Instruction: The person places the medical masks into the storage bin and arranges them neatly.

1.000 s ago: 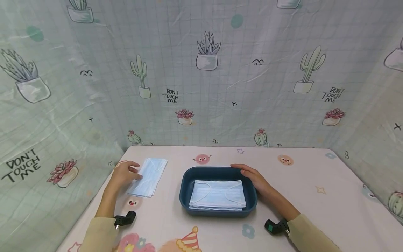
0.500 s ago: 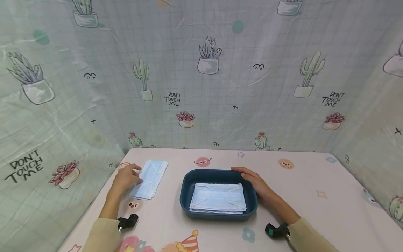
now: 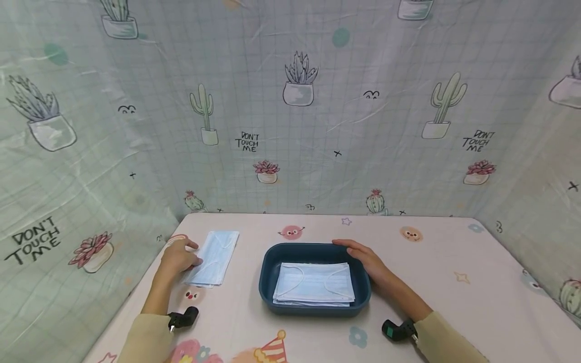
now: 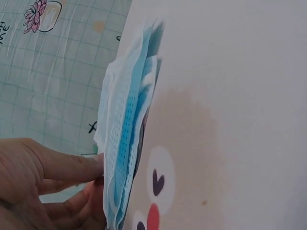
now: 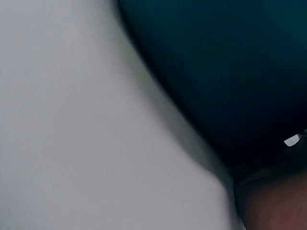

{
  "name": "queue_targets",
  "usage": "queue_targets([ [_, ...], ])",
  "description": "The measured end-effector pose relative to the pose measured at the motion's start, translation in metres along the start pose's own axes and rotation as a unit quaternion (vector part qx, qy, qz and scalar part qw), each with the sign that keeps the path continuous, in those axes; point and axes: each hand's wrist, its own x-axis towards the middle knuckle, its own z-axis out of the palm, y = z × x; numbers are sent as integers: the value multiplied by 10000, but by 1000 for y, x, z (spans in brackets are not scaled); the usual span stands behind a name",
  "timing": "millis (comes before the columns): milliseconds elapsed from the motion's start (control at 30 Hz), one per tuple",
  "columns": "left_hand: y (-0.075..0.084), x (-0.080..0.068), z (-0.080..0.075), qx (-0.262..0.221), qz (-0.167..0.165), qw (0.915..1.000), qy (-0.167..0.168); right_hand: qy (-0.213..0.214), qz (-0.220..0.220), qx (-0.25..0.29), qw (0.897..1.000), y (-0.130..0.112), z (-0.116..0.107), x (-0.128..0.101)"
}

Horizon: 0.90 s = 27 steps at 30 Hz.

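A small pile of light blue disposable face masks (image 3: 218, 257) lies slanted on the left of the table. My left hand (image 3: 179, 254) is at its left edge, and in the left wrist view the thumb (image 4: 79, 167) meets the layered masks (image 4: 125, 115), with the curled fingers partly hidden behind them. A dark blue plastic bin (image 3: 313, 310) stands at the centre, holding a flat stack of masks (image 3: 314, 283) with white ear loops. My right hand (image 3: 369, 264) grips the bin's back right corner, fingers along the back rim. The right wrist view shows mostly the bin's dark outer wall (image 5: 216, 72).
A pale pink tablecloth (image 3: 422, 282) with printed cartoon faces covers the table. Behind it and at both sides hangs a grid-patterned curtain (image 3: 336, 116) with cactus drawings. Black wrist devices sit on the left wrist (image 3: 183, 317) and right wrist (image 3: 399, 330).
The mask pile under my left hand has shifted very slightly left. My right hand and the bin have stayed in place; the head view has tilted a little.
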Motion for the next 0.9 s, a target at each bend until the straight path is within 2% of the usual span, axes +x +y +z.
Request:
queue_targets([
  [433, 2, -5, -1, -68, -104, 9999, 73, -12, 30, -261, 9997, 1, 1, -3],
  [900, 2, 1, 2, 80, -83, 9999, 19, -12, -24, -25, 10000, -1, 1, -2],
])
